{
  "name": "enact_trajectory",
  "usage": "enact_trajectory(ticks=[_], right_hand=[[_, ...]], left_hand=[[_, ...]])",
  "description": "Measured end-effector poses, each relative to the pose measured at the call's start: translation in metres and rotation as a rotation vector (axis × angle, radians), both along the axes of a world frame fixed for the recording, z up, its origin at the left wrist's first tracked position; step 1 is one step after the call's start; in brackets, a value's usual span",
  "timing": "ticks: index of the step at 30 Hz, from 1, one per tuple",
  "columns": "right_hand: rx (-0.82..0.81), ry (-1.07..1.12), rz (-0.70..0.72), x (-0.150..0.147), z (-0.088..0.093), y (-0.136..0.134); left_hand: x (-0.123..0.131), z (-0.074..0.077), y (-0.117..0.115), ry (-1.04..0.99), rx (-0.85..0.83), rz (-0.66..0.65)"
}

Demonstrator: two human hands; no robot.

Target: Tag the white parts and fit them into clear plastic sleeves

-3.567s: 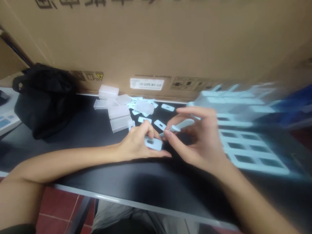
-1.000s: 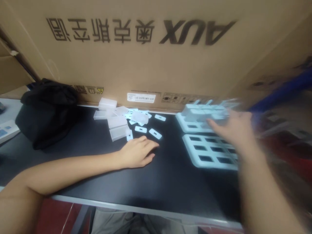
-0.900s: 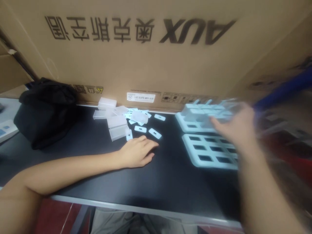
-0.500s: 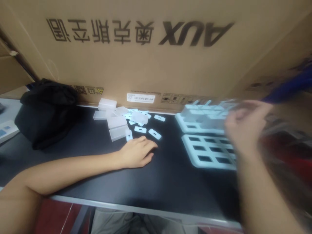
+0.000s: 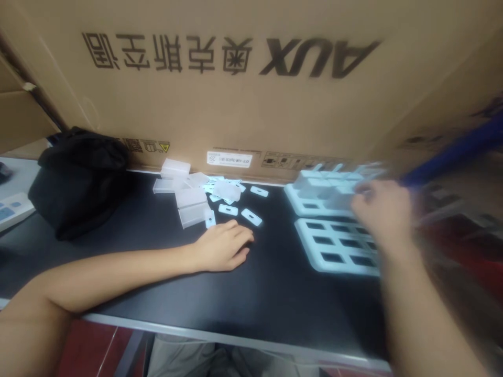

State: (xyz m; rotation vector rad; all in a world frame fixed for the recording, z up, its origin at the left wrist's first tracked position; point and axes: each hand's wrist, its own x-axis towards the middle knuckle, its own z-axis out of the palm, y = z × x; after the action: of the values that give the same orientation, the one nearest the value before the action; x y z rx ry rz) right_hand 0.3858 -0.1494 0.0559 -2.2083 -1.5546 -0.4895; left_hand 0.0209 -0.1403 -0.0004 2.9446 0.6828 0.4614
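from where i'm standing, the left hand (image 5: 225, 246) rests palm down on the desk (image 5: 236, 298), its fingers loosely curved and a little apart; i see nothing gripped in it, though the underside of the palm is hidden. the right hand (image 5: 387, 212) is over on the other side, reaching to the right end of the rear tray (image 5: 294, 199) — its thumb and fingers are drawn toward each other, but the blur is heavy, and i cannot tell whether they pinch anything or touch the tray.

that rear tray, pale blue, lies well apart from the left hand, with pale box-like pieces (image 5: 340, 197) standing in it and thin tabs rising behind them. just in front of it, nearer the person, lies the front tray (image 5: 308, 241), a flat pale blue grid of rectangular openings; the right wrist and forearm cover its right end.

beyond the left hand's fingertips, a slotted plate (image 5: 251, 217) lies flat and near, with more pale blue plates around it, some heaped under a translucent piece (image 5: 227, 190). left of that heap are frosted boxes (image 5: 191, 207), and farther left sits a black bag (image 5: 78, 183). a big cardboard box (image 5: 236, 104) — its lettering upside down — stands behind everything.
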Motion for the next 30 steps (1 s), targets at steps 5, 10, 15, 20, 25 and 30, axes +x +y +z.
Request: enact_trajectory(ticks=[5,10,15,20,25,30], right_hand=[[0.01,0.038,-0.033,-0.003,0.003,-0.005],[0.002,0.009,-0.068,0.003,-0.001,-0.001],[0.022,-0.085,-0.039,0.015,-0.011,0.005],[-0.107,-0.107,-0.105,0.013,-0.007,0.003],[-0.166,-0.052,-0.064,0.013,-0.004,0.003],[-0.215,0.057,0.018,0.023,-0.014,0.009]], left_hand=[[0.001,0.0,0.0,0.001,0.012,0.003],[0.002,0.001,0.0,0.01,0.013,0.008],[0.001,0.002,-0.001,0.011,0.017,0.009],[0.001,0.001,-0.001,0.005,0.029,0.01],[0.002,0.001,-0.001,0.017,0.025,0.01],[0.002,0.002,0.0,0.021,0.033,0.01]])
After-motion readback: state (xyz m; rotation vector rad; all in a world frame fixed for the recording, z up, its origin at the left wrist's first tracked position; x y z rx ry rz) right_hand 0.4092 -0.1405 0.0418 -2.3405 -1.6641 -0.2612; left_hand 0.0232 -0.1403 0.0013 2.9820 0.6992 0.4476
